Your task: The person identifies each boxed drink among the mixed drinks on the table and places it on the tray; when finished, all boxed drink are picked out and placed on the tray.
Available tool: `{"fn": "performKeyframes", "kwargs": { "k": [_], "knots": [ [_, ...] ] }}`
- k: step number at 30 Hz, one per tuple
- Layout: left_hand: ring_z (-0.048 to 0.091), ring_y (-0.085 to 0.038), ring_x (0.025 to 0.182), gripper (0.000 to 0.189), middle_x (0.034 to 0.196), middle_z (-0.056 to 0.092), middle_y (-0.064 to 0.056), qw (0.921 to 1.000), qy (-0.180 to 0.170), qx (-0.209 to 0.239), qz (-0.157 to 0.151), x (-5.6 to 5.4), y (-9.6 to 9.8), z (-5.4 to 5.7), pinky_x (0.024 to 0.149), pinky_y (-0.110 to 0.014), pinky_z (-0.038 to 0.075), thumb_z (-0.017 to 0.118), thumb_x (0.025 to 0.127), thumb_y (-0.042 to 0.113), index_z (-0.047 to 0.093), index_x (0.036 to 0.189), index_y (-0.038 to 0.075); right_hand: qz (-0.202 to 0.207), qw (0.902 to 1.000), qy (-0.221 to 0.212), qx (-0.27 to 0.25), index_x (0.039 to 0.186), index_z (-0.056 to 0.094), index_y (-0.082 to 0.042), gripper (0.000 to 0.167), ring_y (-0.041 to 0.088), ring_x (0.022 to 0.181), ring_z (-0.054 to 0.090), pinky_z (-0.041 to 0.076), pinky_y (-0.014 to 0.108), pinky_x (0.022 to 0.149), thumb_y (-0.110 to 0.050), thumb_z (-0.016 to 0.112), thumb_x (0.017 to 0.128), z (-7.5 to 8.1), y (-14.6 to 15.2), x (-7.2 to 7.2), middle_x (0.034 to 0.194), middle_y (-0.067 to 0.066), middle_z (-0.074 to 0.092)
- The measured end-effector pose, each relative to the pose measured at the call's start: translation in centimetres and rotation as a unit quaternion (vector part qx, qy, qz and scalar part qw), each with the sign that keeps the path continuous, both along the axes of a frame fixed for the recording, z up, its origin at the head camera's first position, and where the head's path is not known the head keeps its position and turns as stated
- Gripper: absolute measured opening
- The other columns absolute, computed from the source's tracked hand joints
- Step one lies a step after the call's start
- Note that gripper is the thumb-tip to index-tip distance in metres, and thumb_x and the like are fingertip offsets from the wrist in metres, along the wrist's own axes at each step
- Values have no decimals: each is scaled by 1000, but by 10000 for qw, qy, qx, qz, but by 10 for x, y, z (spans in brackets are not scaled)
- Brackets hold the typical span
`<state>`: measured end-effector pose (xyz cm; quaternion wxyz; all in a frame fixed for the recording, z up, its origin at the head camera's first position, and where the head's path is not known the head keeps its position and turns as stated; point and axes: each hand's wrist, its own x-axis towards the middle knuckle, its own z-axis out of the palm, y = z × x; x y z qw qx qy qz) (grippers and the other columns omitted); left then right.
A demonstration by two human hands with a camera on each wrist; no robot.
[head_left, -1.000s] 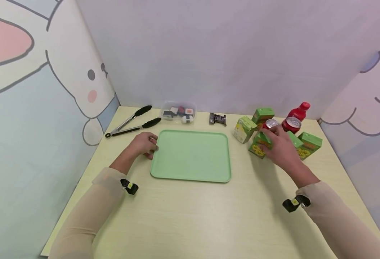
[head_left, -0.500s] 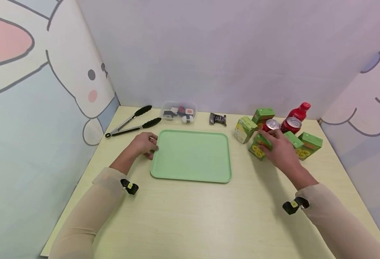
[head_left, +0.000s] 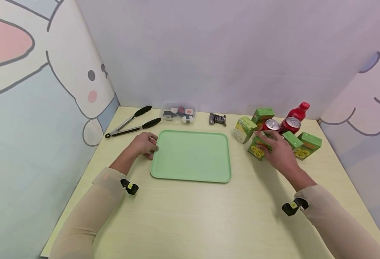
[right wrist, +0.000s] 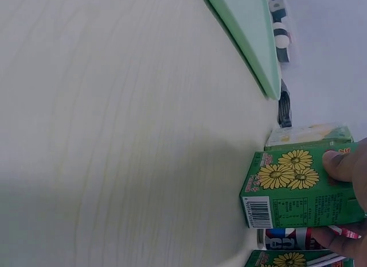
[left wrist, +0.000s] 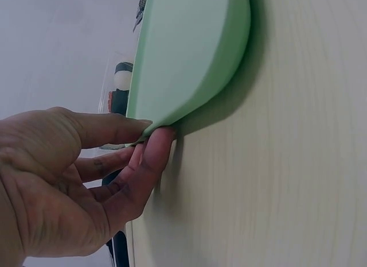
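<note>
A light green tray lies on the pale wooden table. My left hand pinches its left rim; in the left wrist view the thumb is on top and fingers are beneath the tray edge. On the right, my right hand grips a green drink carton with yellow flowers by its upper part. The right wrist view shows the thumb on the printed face of this carton, and fingers along its other side. Two red soda cans stand just behind that hand.
More cartons crowd around: a pale yellow-green one, a green one behind and others at right. A red bottle stands at the back. Along the wall lie tongs, a clear box of sushi pieces and a dark wrapped snack.
My right hand has shifted slightly left with its grip on the green carton, which has barely moved. The left hand and the tray stay where they were.
</note>
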<state>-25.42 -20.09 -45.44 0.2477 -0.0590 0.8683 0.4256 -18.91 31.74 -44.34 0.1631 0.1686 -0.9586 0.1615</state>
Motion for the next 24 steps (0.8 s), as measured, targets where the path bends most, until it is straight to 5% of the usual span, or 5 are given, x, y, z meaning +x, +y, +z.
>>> {"fn": "performKeyframes", "kwargs": {
  "k": [14, 24],
  "knots": [
    [75, -21, 89, 58, 130, 63, -17, 10000, -45, 19, 49, 0, -2, 0, 74, -36, 73, 75, 102, 2, 54, 156, 2, 719, 9955, 477, -389, 141, 76, -11, 52, 39, 88, 74, 62, 53, 68, 0, 88, 91, 14, -15, -6, 138, 23, 66],
    [74, -21, 92, 57, 130, 63, -17, 10000, -50, 23, 68, 1, 0, 1, 74, -36, 73, 75, 102, 2, 54, 156, 3, 1465, 9863, 453, -604, 142, 75, -10, 51, 37, 93, 76, 64, 49, 69, -1, 87, 93, 27, -50, -23, 138, 24, 68]
  ]
}}
